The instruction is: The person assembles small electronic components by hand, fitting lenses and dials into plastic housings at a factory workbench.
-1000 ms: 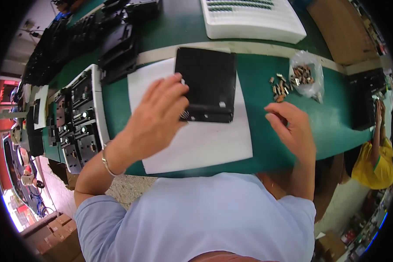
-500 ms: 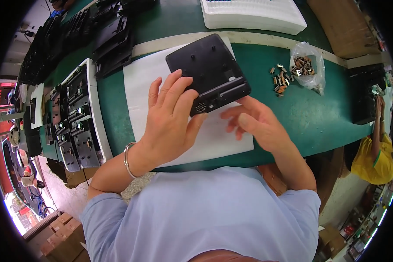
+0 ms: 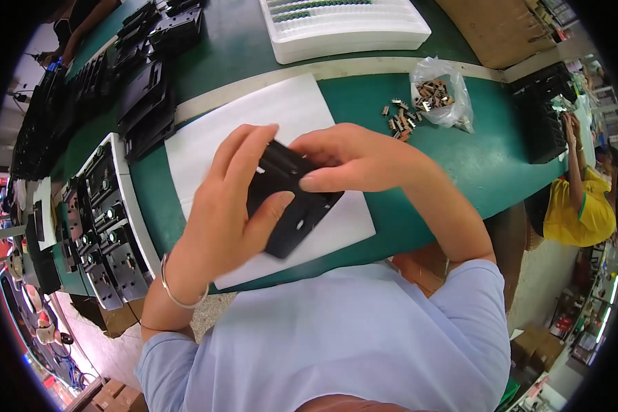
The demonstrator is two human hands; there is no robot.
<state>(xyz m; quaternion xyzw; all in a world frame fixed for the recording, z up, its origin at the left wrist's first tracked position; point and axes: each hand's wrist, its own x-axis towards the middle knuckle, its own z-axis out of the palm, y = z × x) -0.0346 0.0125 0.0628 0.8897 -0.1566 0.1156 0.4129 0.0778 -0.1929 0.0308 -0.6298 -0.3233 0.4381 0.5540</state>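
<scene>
A black plastic casing panel (image 3: pixel 292 216) is held tilted between my two hands, over a white sheet (image 3: pixel 206 165) on the green bench. My left hand (image 3: pixel 230 196), with a bangle at the wrist, grips its left side, thumb on the near face and fingers along the far edge. From the right, my right hand (image 3: pixel 353 161) pinches the panel's upper right part, thumb on top and fingers curled behind. Parts of the panel are hidden by my fingers, and it is slightly blurred.
Small metal slide switches (image 3: pixel 401 122) lie loose by a clear plastic bag (image 3: pixel 453 103) holding more. A white foam tray (image 3: pixel 350 41) stands at the back. Black casings (image 3: pixel 147 106) are stacked left, above a white tray (image 3: pixel 132 206) of assembled parts. A co-worker in yellow (image 3: pixel 580 213) sits far right.
The panel has been turned around and brought nearer to me. My right hand has moved up from beside its lower corner and now grips it. The whole view has shifted slightly.
</scene>
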